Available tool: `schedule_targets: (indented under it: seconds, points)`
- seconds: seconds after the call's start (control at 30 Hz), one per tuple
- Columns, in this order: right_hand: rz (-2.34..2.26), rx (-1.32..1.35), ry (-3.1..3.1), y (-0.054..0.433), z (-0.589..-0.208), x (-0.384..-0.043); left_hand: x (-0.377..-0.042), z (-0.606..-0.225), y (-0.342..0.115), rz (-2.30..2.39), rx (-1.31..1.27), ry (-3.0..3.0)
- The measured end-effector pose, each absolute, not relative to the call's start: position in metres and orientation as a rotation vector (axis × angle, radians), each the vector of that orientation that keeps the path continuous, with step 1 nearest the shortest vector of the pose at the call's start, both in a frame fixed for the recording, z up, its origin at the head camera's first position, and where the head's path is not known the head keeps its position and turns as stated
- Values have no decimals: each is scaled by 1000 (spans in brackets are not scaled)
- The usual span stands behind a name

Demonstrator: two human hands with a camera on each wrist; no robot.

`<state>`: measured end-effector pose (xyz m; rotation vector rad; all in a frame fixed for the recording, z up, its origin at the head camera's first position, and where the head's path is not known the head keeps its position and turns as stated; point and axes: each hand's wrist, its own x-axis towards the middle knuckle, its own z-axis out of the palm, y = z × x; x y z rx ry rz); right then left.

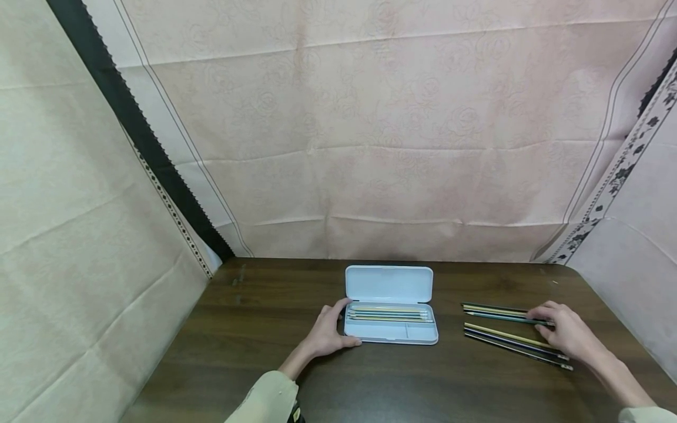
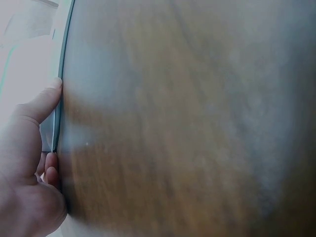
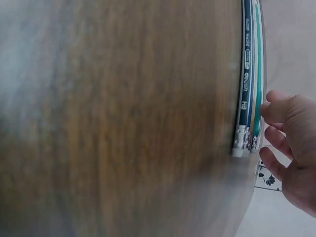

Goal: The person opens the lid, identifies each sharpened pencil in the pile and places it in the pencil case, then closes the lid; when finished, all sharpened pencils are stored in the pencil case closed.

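Note:
A light-blue pencil case (image 1: 391,339) lies open on the wooden table, its lid (image 1: 388,284) tipped back. Several pencils (image 1: 388,314) sit inside it, lengthwise. At the case's left end, my left hand (image 1: 328,333) grips it, thumb at the front corner and fingers toward the hinge. Right of the case, my right hand (image 1: 568,332) pinches a green pencil (image 1: 497,317) near its eraser end; the left wrist view holds only the left hand and case edge. Dark and yellow pencils (image 1: 492,308) lie right behind the green one. Nearer lies another group of pencils (image 1: 513,343), one marked 6H.
The dark wooden table (image 1: 402,382) ends at a patterned cloth (image 1: 386,147) hanging behind it. More cloth (image 1: 79,264) hangs on the left, and a flower-bordered cloth (image 1: 634,264) flanks the right side.

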<state>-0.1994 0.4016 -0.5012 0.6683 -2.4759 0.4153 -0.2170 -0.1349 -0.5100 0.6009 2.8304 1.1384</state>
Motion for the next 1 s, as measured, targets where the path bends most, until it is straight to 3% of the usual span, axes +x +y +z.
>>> schedule_targets:
  seconds: [1.0]
  points:
    - [424,690,-2564,406,-503,-200,-217,-509,-134,1132,588,2832]
